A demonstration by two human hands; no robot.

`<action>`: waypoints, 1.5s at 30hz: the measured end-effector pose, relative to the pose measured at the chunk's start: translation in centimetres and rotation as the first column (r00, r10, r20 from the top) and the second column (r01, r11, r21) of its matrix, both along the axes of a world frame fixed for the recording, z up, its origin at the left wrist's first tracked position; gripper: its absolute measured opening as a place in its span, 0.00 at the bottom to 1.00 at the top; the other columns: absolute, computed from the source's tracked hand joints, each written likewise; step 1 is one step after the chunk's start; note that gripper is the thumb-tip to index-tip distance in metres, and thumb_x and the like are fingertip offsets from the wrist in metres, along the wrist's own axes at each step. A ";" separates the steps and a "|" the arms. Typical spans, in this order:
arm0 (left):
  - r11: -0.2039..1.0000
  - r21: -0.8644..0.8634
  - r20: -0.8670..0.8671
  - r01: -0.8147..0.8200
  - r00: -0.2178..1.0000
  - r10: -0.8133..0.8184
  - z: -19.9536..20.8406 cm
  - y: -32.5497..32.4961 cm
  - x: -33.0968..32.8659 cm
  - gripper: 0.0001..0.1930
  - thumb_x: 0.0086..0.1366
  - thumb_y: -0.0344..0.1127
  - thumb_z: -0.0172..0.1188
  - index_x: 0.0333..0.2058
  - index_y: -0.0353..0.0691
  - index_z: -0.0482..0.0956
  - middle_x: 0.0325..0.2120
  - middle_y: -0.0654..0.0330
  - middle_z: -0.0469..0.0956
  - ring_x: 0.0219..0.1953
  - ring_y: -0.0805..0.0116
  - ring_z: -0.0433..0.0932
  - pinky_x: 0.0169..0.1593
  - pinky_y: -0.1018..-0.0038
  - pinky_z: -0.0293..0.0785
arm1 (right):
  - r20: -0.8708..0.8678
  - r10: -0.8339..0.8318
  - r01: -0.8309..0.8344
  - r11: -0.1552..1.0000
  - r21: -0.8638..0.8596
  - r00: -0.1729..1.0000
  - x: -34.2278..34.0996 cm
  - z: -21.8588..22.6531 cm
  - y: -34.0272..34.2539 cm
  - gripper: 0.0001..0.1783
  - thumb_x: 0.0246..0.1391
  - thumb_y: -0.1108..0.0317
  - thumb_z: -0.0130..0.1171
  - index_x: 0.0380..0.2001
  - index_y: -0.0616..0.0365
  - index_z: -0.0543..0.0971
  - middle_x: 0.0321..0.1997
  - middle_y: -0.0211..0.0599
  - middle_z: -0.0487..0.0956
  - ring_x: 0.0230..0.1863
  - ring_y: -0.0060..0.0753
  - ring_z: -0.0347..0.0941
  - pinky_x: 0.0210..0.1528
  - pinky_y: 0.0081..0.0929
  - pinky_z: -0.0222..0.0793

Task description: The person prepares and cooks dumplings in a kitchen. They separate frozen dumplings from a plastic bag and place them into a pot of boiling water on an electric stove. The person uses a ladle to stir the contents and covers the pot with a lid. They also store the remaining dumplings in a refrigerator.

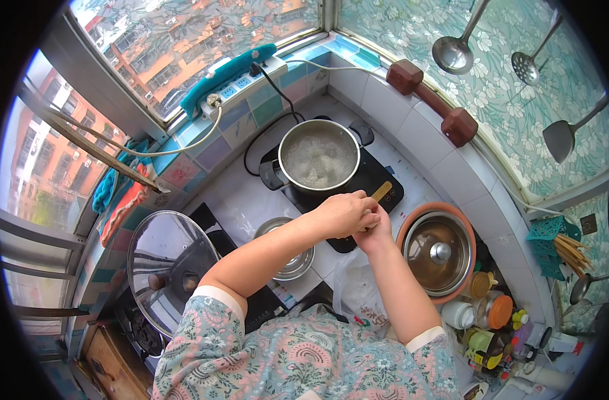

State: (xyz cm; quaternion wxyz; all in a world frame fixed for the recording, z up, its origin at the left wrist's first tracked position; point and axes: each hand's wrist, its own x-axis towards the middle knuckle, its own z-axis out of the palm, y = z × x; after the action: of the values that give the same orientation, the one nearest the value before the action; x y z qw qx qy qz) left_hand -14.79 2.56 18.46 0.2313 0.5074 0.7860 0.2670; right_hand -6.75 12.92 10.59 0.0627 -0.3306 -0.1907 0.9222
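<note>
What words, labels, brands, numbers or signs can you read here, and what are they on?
None can be read clearly enough to quote.
Black cooker: small marks on its gold-coloured strip, too small to read.
Container with a yellow-green label: too blurred to read.
Plastic bag: reddish marks, too blurred to tell if they are words.

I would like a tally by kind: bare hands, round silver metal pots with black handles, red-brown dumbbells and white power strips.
Bare hands: 2
Silver metal pot with two black handles: 1
Red-brown dumbbell: 1
White power strip: 1
Total: 5
</note>
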 end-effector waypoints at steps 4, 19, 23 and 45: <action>0.999 0.050 0.086 -0.019 0.996 0.014 0.1 -0.9 -0.6 0.20 0.60 0.46 0.58 0.47 0.41 0.76 0.41 0.53 0.75 0.42 0.56 0.77 0.47 0.66 0.73 | -0.064 0.136 -0.134 0.990 0.040 0.989 -0.6 -0.7 0.3 0.13 0.62 0.59 0.39 0.38 0.52 0.72 0.38 0.30 0.75 0.38 0.26 0.74 0.37 0.27 0.72; 0.948 0.125 -0.224 -0.292 0.923 0.314 -6.4 -0.4 -8.7 0.12 0.61 0.38 0.56 0.41 0.42 0.79 0.37 0.53 0.74 0.38 0.52 0.78 0.43 0.63 0.75 | 0.071 -0.148 0.150 0.988 -0.027 0.986 -0.2 -0.7 2.0 0.10 0.61 0.63 0.47 0.38 0.57 0.73 0.36 0.31 0.68 0.37 0.29 0.66 0.47 0.35 0.71; 0.963 -0.048 -0.348 -0.266 0.908 0.233 -8.1 0.4 -9.1 0.12 0.61 0.40 0.56 0.40 0.43 0.79 0.38 0.53 0.75 0.37 0.51 0.78 0.41 0.61 0.75 | -0.007 -0.161 0.161 0.987 -0.026 0.987 0.0 -0.3 2.3 0.12 0.62 0.61 0.45 0.39 0.57 0.73 0.37 0.32 0.68 0.38 0.29 0.66 0.49 0.36 0.70; 0.810 0.204 0.120 -0.550 0.835 0.537 -8.6 1.8 -11.9 0.18 0.57 0.36 0.60 0.46 0.38 0.75 0.40 0.50 0.77 0.43 0.53 0.77 0.48 0.64 0.72 | -0.065 -0.112 0.115 0.993 0.035 0.992 4.1 0.2 0.9 0.24 0.65 0.52 0.41 0.55 0.56 0.67 0.57 0.35 0.69 0.62 0.33 0.60 0.66 0.36 0.51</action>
State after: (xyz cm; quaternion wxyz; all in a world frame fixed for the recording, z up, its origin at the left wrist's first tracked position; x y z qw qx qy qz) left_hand -26.64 4.35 9.90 0.1070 0.2771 0.8548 0.4255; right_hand -2.62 13.83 10.80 0.1274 -0.3103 -0.1874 0.9232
